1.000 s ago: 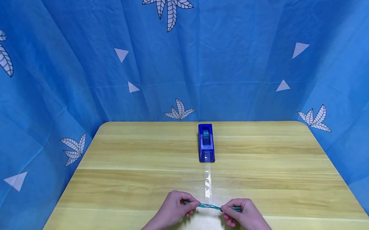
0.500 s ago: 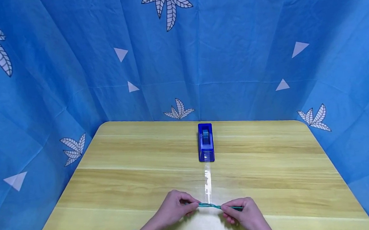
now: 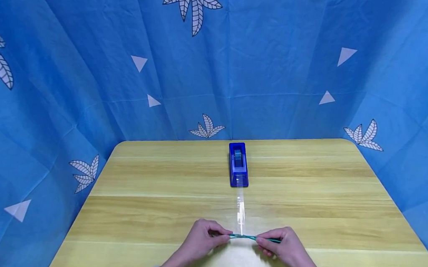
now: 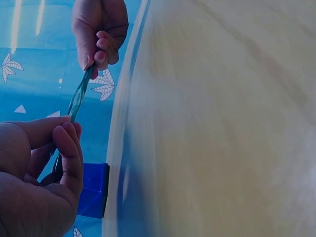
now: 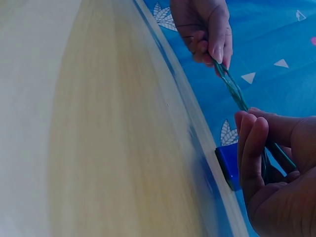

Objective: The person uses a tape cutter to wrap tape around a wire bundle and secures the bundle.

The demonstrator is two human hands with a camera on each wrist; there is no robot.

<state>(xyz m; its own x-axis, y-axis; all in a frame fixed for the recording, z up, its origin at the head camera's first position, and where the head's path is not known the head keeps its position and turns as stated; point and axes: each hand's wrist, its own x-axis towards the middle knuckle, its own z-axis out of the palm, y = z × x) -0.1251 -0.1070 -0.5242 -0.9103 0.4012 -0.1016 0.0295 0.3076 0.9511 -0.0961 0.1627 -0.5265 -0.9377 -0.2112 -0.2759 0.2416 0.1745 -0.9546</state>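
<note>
A slim bundle of green cable strands [image 3: 243, 236] stretches between the two hands above the table's front part. My left hand [image 3: 206, 239] pinches its left end between thumb and fingers, and my right hand [image 3: 283, 245] pinches the right end, a short tail lying along its palm. In the left wrist view the strands [image 4: 77, 98] part slightly around a pale, shiny stretch. A strip of clear tape [image 3: 240, 211] runs from the blue tape dispenser [image 3: 233, 172] towards me and meets the cable midway between the hands. The fingers hide both cable ends in part.
The dispenser's blue end [image 5: 227, 165] shows beyond the right hand in the right wrist view. The wooden table [image 3: 148, 214] has rounded far corners, and a blue patterned curtain [image 3: 268, 62] hangs close behind and along its sides.
Both hands keep their pinch and have barely moved. The cable has turned a little, so the strands between the hands lie differently. The tape's glare now forms a more continuous streak.
</note>
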